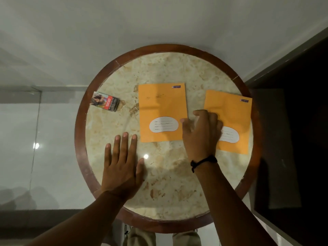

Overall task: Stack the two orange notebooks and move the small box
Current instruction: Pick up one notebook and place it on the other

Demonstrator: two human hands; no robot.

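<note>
Two orange notebooks lie flat on a round marble table (pixel 165 183). One notebook (pixel 162 103) is at the middle, the other notebook (pixel 232 112) at the right, reaching the table's rim. A small box (pixel 104 103) with a printed picture and a red panel sits at the far left. My right hand (pixel 200 134) has its fingers curled over the left edge of the right notebook; whether they grip it I cannot tell. My left hand (pixel 122 164) rests flat on the marble with fingers spread, below and left of the middle notebook, holding nothing.
The table has a dark wooden rim (pixel 79 139). A dark cabinet or wall (pixel 292 139) stands close on the right. Pale glossy floor (pixel 44 139) surrounds the table on the left and behind. My knees show under the near edge.
</note>
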